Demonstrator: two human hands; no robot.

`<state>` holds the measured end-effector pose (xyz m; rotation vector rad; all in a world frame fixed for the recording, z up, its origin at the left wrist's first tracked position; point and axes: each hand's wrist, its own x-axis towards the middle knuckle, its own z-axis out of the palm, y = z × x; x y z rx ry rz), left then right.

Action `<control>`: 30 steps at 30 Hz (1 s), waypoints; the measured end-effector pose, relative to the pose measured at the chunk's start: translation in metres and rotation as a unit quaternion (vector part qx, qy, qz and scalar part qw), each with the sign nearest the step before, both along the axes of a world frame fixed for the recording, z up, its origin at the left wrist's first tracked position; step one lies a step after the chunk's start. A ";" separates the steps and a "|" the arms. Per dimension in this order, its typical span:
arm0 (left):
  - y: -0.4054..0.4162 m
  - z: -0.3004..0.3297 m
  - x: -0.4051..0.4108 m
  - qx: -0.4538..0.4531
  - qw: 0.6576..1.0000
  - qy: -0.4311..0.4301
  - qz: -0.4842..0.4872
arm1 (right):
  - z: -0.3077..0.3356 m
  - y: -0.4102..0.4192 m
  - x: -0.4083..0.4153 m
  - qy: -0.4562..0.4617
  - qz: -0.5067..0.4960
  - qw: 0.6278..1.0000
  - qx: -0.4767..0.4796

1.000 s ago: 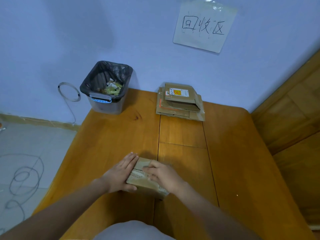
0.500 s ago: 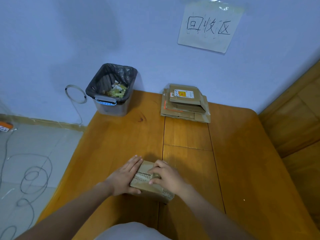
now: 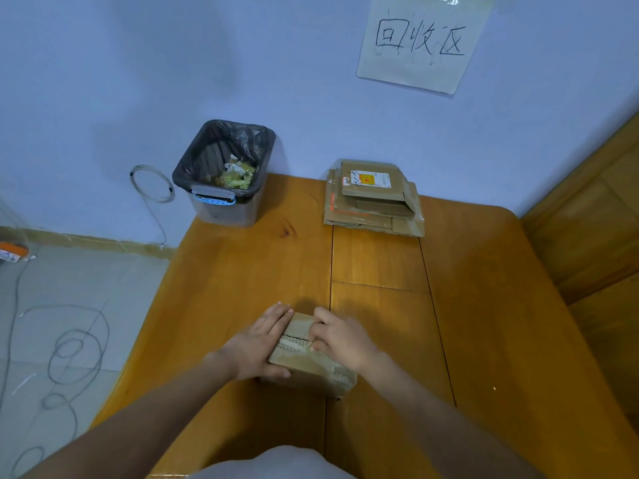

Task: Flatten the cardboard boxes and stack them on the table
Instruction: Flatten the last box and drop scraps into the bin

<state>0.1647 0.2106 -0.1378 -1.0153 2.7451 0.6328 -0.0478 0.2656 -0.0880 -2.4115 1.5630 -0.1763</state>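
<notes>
A small brown cardboard box [image 3: 311, 366] with a torn, jagged tape seam across its top stands near the front of the wooden table [image 3: 484, 323]. My left hand [image 3: 257, 344] lies against the box's left side with straight fingers, its thumb along the front edge. My right hand [image 3: 340, 338] sits on the box's top right, fingers curled and pinching at the seam. A stack of flattened cardboard boxes [image 3: 375, 202] lies at the back of the table by the wall, the top piece bearing a shipping label.
A grey bin [image 3: 224, 174] with a black liner and scraps inside stands at the table's back left corner. A paper sign [image 3: 423, 43] hangs on the wall. Loose cables [image 3: 69, 350] lie on the floor to the left. A wooden panel [image 3: 594, 219] borders the right.
My right fingers have curled tighter onto the box's seam. My left hand stays against the box's left side. The box has not shifted on the table.
</notes>
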 end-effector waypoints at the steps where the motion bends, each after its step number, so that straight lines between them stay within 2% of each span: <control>1: -0.001 0.000 -0.001 0.000 1.000 -0.004 -0.004 | -0.003 0.003 0.002 -0.003 -0.005 1.000 -0.026; 4: -0.005 0.000 -0.002 0.001 1.000 -0.013 -0.006 | -0.008 0.010 0.006 -0.019 -0.029 0.996 -0.077; 7: -0.006 0.000 -0.003 0.004 1.000 -0.013 -0.004 | -0.016 0.018 0.000 -0.005 0.034 0.991 -0.132; 10: -0.005 0.000 -0.001 -0.009 1.000 -0.011 -0.001 | -0.021 0.028 -0.012 0.019 0.060 0.989 -0.131; 15: -0.004 -0.001 -0.001 -0.016 1.000 -0.006 0.000 | -0.026 0.051 -0.032 0.104 0.050 0.984 -0.134; 21: -0.002 0.000 -0.002 -0.017 1.000 0.007 0.007 | -0.025 0.067 -0.039 0.134 0.037 0.983 -0.119; 25: -0.002 0.001 -0.003 -0.011 1.000 0.007 0.007 | -0.021 0.066 -0.033 0.091 0.033 0.986 -0.136; 30: -0.003 0.000 -0.002 -0.004 1.000 0.007 0.010 | -0.016 0.059 -0.025 -0.003 -0.043 0.983 -0.177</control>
